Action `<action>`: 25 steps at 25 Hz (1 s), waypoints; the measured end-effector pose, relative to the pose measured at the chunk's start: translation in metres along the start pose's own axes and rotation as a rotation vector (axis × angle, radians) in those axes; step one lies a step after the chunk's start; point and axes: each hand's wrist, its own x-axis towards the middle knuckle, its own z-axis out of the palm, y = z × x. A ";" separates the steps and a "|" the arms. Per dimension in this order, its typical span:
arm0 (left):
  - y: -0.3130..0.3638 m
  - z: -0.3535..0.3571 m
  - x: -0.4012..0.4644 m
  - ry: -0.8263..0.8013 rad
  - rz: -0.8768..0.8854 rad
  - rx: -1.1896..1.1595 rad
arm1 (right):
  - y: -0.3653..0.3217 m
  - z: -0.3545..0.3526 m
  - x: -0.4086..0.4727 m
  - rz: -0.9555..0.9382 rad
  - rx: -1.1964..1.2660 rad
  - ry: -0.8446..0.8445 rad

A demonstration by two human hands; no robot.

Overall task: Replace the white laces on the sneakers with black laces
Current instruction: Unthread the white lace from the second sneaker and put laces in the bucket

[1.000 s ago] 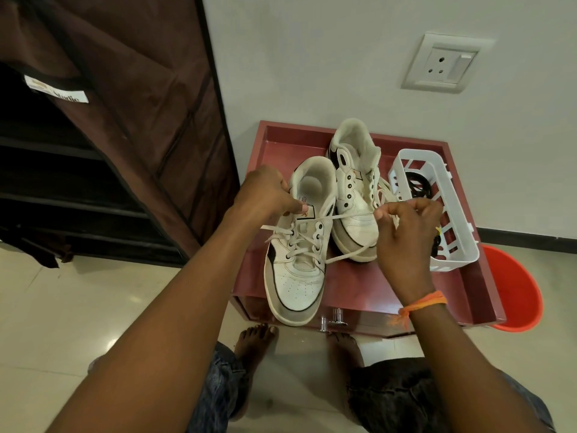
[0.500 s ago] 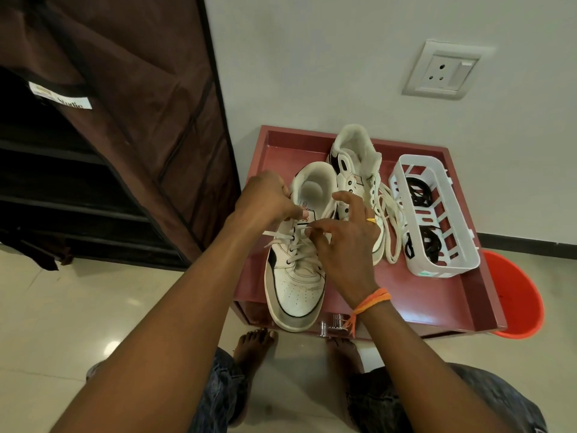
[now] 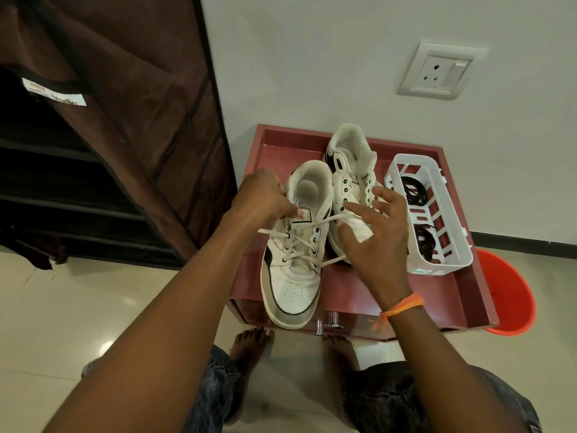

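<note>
Unlacing is the step in hand, judged from the head view, the only view. Near sneaker (image 3: 293,260) lies toe toward you on the red tray (image 3: 449,295), its toe past the front edge; white lace (image 3: 299,245) sits in the lower eyelets, top pairs already bare. Your left hand (image 3: 265,198) pinches the tongue at the collar, fingers curled round it. Your right hand (image 3: 374,242) hovers spread over the gap between the shoes, fingers straight; a lace strand runs toward and under it, but whether you touch it I cannot tell. Far sneaker (image 3: 349,182), just behind and against the first, shows empty eyelets.

Next move, as I judge it: hook a finger under the uppermost crossing, draw it out through both eyelets, keep the tongue pinned so the shoe does not slide.

Containers: white basket (image 3: 459,260) stands on the tray's right side, holding the coiled black laces (image 3: 421,239). Orange bucket (image 3: 512,295) sits on the floor beside the tray; contents not visible.
</note>
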 end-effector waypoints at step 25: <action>0.001 -0.001 -0.006 0.023 0.123 0.175 | 0.016 -0.024 0.006 0.081 -0.165 -0.387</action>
